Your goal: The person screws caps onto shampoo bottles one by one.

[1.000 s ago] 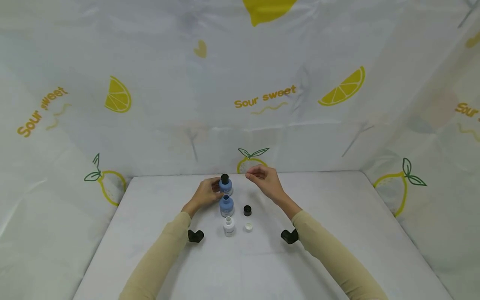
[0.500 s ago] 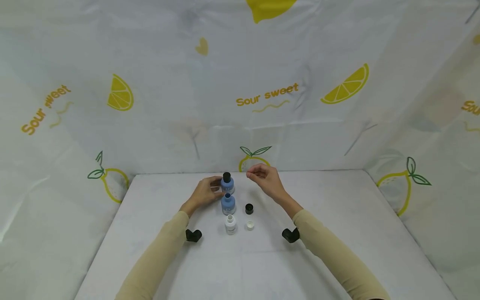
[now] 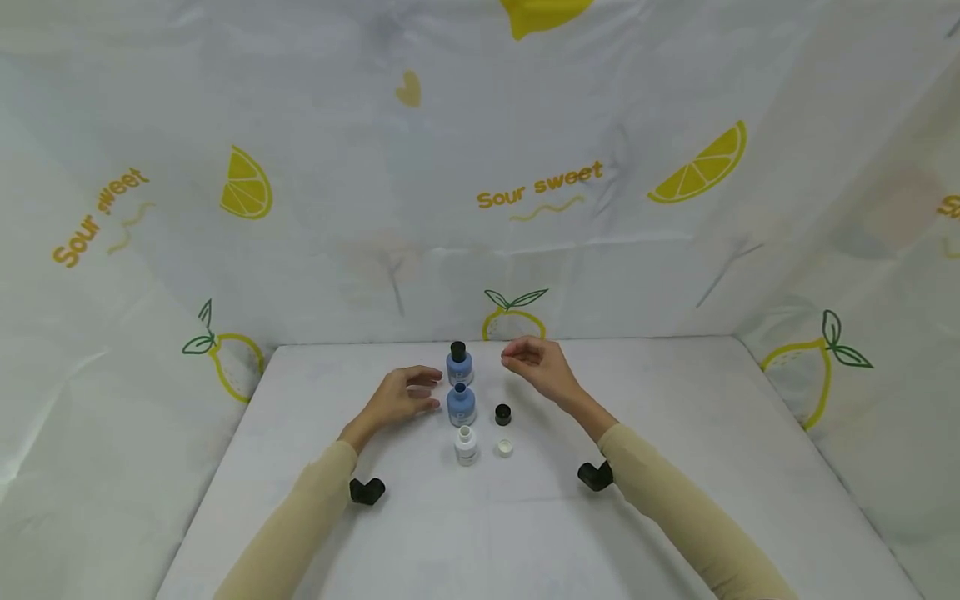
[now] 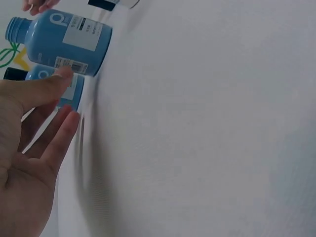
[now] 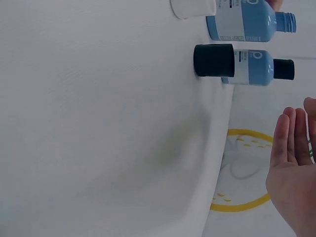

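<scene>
Two blue bottles and one white bottle stand upright in a row on the table. The farthest blue bottle (image 3: 459, 368) wears a black cap; the middle blue bottle (image 3: 461, 407) and the white bottle (image 3: 466, 449) have bare necks. To their right lie a loose black cap (image 3: 503, 415) and a small white cap (image 3: 505, 448). My left hand (image 3: 401, 395) is just left of the blue bottles, fingers spread and holding nothing; the left wrist view shows a gap between thumb and fingers. Right of the capped bottle, my right hand (image 3: 542, 367) hovers with loosely bent fingers, nothing between them.
A white table (image 3: 525, 533) carries everything, backed by a pale sheet (image 3: 345, 275) printed with lemons. Below each sleeve a black wrist-camera mount (image 3: 367, 492) pokes out.
My left hand has let go of the capped blue bottle and drawn back to the left. The right hand has shifted slightly down. The bottles and caps keep their places on the table.
</scene>
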`<state>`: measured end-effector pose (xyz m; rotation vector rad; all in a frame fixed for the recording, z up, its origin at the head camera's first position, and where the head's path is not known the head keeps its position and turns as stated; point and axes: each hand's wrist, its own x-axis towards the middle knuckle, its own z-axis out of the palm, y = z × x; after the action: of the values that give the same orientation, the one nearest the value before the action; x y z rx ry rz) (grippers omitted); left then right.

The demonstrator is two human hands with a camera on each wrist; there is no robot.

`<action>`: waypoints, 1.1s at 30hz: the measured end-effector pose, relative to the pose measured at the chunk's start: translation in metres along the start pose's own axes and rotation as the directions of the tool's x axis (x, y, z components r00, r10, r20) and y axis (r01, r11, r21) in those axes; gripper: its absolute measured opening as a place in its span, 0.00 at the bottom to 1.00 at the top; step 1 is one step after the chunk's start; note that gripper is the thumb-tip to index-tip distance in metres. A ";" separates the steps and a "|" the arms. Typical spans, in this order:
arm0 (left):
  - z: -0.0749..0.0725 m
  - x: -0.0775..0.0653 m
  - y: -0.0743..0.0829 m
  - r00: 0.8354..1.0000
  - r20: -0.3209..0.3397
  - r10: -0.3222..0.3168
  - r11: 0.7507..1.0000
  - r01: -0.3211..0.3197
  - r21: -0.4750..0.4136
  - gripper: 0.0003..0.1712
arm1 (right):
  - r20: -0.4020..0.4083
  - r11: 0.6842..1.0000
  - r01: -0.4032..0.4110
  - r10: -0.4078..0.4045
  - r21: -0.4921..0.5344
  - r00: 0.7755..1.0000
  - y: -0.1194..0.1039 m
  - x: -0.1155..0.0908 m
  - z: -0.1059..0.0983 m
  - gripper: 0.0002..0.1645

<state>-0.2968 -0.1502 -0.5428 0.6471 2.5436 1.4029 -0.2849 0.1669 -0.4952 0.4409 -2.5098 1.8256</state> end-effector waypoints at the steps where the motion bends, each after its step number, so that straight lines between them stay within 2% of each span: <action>1: 0.002 -0.003 0.001 1.000 0.017 0.015 1.000 -0.014 -0.012 0.30 | 0.011 1.000 -0.011 0.011 -0.007 1.000 0.002 -0.003 -0.001 0.12; 6: 0.014 -0.011 0.003 0.994 0.077 0.074 0.996 -0.071 -0.048 0.32 | 0.058 0.997 -0.062 0.065 -0.040 0.996 0.014 -0.015 -0.009 0.13; 14: 0.026 -0.011 0.008 0.995 0.090 0.051 0.998 -0.048 -0.040 0.38 | 0.159 0.990 -0.124 0.133 -0.063 0.978 0.027 -0.029 -0.010 0.15; 25: 0.036 -0.011 0.008 0.997 0.043 0.060 0.998 -0.059 -0.037 0.37 | 0.220 0.995 -0.102 0.105 -0.022 0.970 0.044 -0.041 -0.003 0.17; 33: 0.040 -0.012 0.006 0.997 0.011 0.080 0.997 -0.080 -0.023 0.33 | 0.218 0.998 -0.064 0.067 -0.021 0.974 0.050 -0.043 0.002 0.17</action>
<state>-0.2709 -0.1221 -0.5599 0.7586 2.5148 1.4462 -0.2546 0.1890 -0.5494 0.5970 -2.7075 1.8759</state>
